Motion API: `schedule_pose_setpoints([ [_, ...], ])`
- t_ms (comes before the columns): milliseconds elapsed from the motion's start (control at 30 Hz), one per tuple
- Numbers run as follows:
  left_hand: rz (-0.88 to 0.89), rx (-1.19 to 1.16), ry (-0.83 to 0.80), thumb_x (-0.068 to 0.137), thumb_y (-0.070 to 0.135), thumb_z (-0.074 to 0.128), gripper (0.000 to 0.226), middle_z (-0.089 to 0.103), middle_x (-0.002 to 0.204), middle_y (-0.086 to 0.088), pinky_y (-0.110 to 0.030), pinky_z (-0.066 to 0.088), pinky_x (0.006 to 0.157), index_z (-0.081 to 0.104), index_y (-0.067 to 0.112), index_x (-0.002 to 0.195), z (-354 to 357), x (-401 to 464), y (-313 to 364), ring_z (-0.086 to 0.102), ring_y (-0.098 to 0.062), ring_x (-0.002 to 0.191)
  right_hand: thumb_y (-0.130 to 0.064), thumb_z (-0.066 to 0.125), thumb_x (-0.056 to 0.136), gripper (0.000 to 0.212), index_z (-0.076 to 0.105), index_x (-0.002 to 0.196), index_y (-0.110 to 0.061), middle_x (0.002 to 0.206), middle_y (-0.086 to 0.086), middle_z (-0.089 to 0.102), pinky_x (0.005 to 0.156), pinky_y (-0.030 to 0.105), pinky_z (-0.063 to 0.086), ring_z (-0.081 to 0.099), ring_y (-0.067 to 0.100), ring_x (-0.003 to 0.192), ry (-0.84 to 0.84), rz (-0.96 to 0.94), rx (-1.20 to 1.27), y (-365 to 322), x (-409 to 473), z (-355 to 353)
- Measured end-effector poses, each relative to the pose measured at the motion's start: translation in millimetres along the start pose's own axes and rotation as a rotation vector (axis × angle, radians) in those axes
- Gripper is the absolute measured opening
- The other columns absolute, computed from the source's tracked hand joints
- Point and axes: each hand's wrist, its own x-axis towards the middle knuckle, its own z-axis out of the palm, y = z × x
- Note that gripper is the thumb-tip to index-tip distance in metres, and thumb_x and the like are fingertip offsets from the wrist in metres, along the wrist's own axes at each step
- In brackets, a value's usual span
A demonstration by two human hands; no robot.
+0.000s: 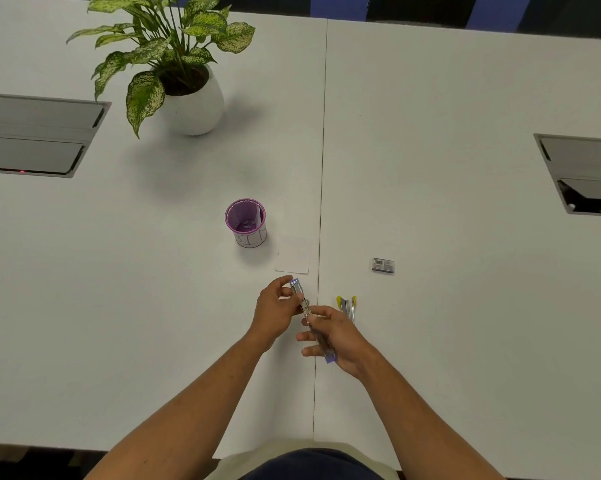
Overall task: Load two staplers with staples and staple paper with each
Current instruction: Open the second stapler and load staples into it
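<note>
A purple stapler (304, 306), swung open into one long strip, is held above the white table (119, 306) between both hands. My left hand (275, 311) pinches its far end. My right hand (333, 336) grips its near half, with the purple tip sticking out below the palm. A yellow stapler (346, 304) lies on the table just right of my right hand. A small staple box (383, 265) lies farther right. A small white sheet of paper (294, 256) rests flat just beyond the hands.
A purple mesh pen cup (246, 222) stands left of the paper. A potted plant (184, 81) sits at the back left. Metal cable hatches are set into the table at the far left (35, 133) and far right (586, 174). A seam (321, 168) runs down the tabletop.
</note>
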Motion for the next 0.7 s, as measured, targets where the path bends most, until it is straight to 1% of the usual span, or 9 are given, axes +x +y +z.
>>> schedule_pose_setpoints([
  [100, 0.058, 0.044, 0.001, 0.091, 0.001, 0.06, 0.038, 0.064, 0.099, -0.009, -0.045, 0.06, 0.082, 0.057, 0.015, 0.127, -1, -1, 3, 0.071, -0.028, 0.089, -0.02, 0.055, 0.098, 0.026, 0.058, 0.121, -0.008, 0.12, 0.019, 0.062, 0.07, 0.043, 0.061, 0.071, 0.037, 0.095, -0.024, -0.005, 0.141, -2, 0, -4],
  [200, 0.078, 0.069, 0.007, 0.092, 0.002, 0.06, 0.039, 0.065, 0.1, -0.008, -0.038, 0.061, 0.079, 0.058, 0.019, 0.126, 0, -1, 4, 0.071, -0.025, 0.087, -0.044, 0.056, 0.092, 0.051, 0.061, 0.119, 0.0, 0.122, 0.016, 0.064, 0.084, 0.043, 0.06, 0.069, 0.042, 0.101, -0.018, -0.046, 0.246, -5, 1, -4],
  [267, 0.085, 0.114, 0.006, 0.092, 0.005, 0.061, 0.039, 0.066, 0.102, -0.007, -0.032, 0.061, 0.076, 0.058, 0.021, 0.127, 1, -1, 4, 0.072, -0.023, 0.084, -0.053, 0.053, 0.09, 0.062, 0.06, 0.121, 0.0, 0.123, 0.016, 0.064, 0.089, 0.042, 0.058, 0.069, 0.04, 0.102, -0.014, -0.08, 0.244, -4, 3, -4],
  [333, 0.082, 0.134, -0.022, 0.092, 0.006, 0.062, 0.039, 0.067, 0.1, -0.006, -0.033, 0.061, 0.074, 0.058, 0.019, 0.128, 2, -1, 3, 0.071, -0.023, 0.084, -0.055, 0.053, 0.088, 0.062, 0.057, 0.125, -0.006, 0.122, 0.015, 0.066, 0.09, 0.041, 0.057, 0.071, 0.034, 0.101, 0.003, -0.141, 0.106, -4, 5, -4],
  [433, 0.051, 0.099, -0.095, 0.092, 0.004, 0.061, 0.042, 0.067, 0.1, -0.007, -0.04, 0.061, 0.08, 0.057, 0.016, 0.132, 3, -3, 2, 0.07, -0.027, 0.089, -0.055, 0.062, 0.079, 0.06, 0.055, 0.121, -0.012, 0.108, 0.012, 0.07, 0.07, 0.034, 0.061, 0.074, 0.023, 0.075, 0.127, -0.208, -0.185, -3, 7, -1],
  [500, 0.045, 0.118, -0.135, 0.093, 0.004, 0.06, 0.044, 0.067, 0.106, -0.008, -0.039, 0.06, 0.082, 0.055, 0.015, 0.134, 5, -3, 1, 0.069, -0.027, 0.094, -0.057, 0.062, 0.079, 0.052, 0.055, 0.116, -0.02, 0.105, 0.005, 0.069, 0.057, 0.027, 0.056, 0.068, 0.014, 0.064, 0.218, -0.224, -0.337, -1, 8, 0],
  [533, 0.046, 0.126, -0.15, 0.094, 0.003, 0.059, 0.044, 0.067, 0.108, -0.008, -0.036, 0.061, 0.081, 0.054, 0.015, 0.135, 4, -4, 1, 0.068, -0.027, 0.096, -0.057, 0.062, 0.082, 0.047, 0.055, 0.117, -0.025, 0.107, 0.001, 0.067, 0.058, 0.023, 0.053, 0.066, 0.011, 0.068, 0.246, -0.233, -0.401, 0, 9, 0],
  [600, 0.036, 0.083, -0.18, 0.095, 0.003, 0.055, 0.042, 0.068, 0.108, -0.007, -0.03, 0.061, 0.079, 0.054, 0.016, 0.135, 2, -6, 1, 0.068, -0.024, 0.098, -0.054, 0.06, 0.087, 0.043, 0.055, 0.123, -0.031, 0.112, -0.005, 0.064, 0.067, 0.018, 0.049, 0.064, 0.009, 0.09, 0.261, -0.264, -0.48, 0, 12, -2],
  [700, -0.04, -0.058, -0.225, 0.099, 0.01, 0.049, 0.036, 0.07, 0.113, -0.009, -0.036, 0.058, 0.086, 0.055, 0.016, 0.134, 0, -6, 3, 0.068, -0.024, 0.103, -0.045, 0.06, 0.091, 0.041, 0.054, 0.129, -0.032, 0.119, -0.006, 0.061, 0.084, 0.025, 0.052, 0.06, 0.014, 0.108, 0.19, -0.303, -0.446, 3, 13, -3],
])
